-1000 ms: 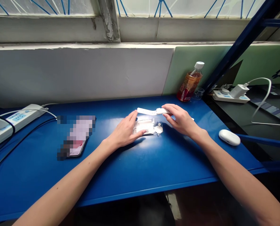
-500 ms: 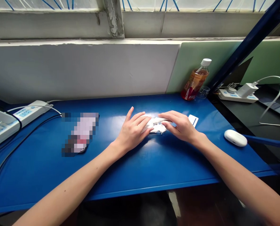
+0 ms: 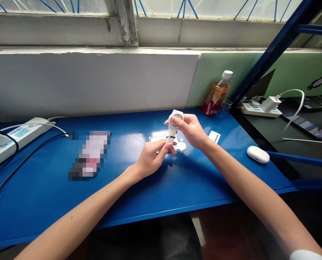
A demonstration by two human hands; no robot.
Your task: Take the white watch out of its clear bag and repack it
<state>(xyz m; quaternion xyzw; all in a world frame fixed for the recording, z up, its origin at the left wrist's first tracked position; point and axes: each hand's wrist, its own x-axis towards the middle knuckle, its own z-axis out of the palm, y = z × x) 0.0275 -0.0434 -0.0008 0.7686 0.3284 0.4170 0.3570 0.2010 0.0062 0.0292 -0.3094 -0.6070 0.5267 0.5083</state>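
Observation:
A white wristwatch is held upright over the blue table. My right hand grips its round case near the top, fingers closed around it. Lower down, my left hand pinches the strap end between thumb and fingers. Beneath the watch a clear plastic packet and a small crumpled wrapper lie on the table.
A small white card lies right of my hands, a white earbud case further right. A blurred phone sits at left, power strips beyond it. A bottle of amber drink stands at the back, a charger strip beside it.
The watch lay flat on the table under both hands; now both hands have lifted it and turned it upright, right hand on the case and left hand on the strap.

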